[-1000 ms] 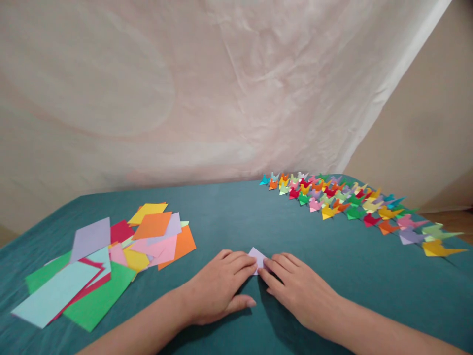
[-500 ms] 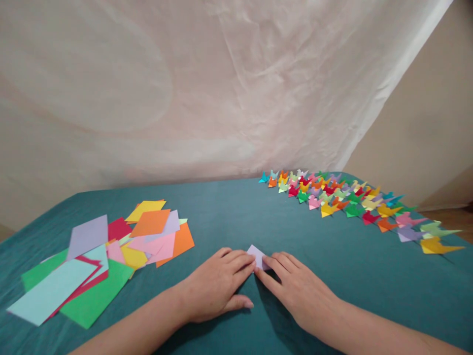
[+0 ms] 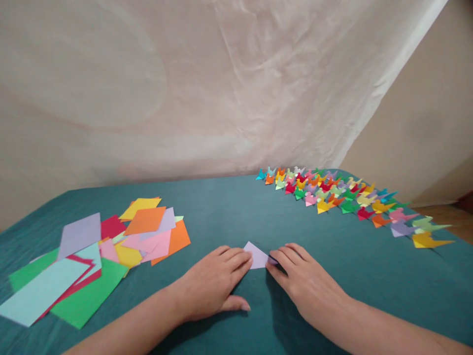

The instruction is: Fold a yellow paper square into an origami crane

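Observation:
A small folded piece of lilac paper (image 3: 257,257) lies on the green-covered table in front of me, pointed at the top. My left hand (image 3: 218,281) rests its fingertips on the paper's left edge, thumb stretched out apart from it on the cloth. At the paper's right corner, my right hand (image 3: 301,273) pinches a slightly raised flap between thumb and fingers. Part of that corner is hidden by the fingers.
Loose coloured paper sheets (image 3: 146,220) lie overlapping on the left, with a pale blue one (image 3: 46,291) nearest me. Rows of small folded paper birds (image 3: 347,195) stand at the right. A pale cloth (image 3: 207,88) hangs behind the table (image 3: 221,212).
My right hand has moved slightly right, away from my left, with the paper's right corner in its fingers. More of the lilac paper shows between my hands. The view has shifted a little.

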`<state>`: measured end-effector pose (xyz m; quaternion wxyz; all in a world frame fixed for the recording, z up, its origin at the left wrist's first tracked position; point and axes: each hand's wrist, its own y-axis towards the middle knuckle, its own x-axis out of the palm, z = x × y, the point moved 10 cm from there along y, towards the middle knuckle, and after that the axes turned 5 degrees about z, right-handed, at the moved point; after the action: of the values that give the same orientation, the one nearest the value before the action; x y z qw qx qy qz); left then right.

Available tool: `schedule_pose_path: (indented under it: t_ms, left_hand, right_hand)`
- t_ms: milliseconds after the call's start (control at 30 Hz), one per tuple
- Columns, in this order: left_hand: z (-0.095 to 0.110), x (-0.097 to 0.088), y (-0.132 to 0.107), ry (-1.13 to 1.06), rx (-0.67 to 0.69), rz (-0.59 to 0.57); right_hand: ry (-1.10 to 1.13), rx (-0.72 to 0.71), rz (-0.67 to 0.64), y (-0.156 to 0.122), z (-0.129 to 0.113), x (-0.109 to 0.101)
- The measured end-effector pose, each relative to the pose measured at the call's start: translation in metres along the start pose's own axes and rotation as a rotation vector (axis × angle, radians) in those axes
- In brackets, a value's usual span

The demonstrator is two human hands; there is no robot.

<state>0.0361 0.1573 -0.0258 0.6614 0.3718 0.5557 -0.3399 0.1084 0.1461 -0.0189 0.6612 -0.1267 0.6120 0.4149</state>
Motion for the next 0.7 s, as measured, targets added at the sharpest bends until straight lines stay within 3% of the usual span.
schedule_pose_path:
  t_ms: [333, 700]
  left_hand:
    - [0.001, -0.001, 0.000, -0.009, 0.005, -0.005]
    - [0.002, -0.003, -0.001, -0.005, -0.005, -0.001]
  right_hand:
    - [-0.073, 0.035, -0.067, -0.003, 0.007, 0.000]
    - [0.045, 0.034, 0.027, 0.000, 0.009, -0.004]
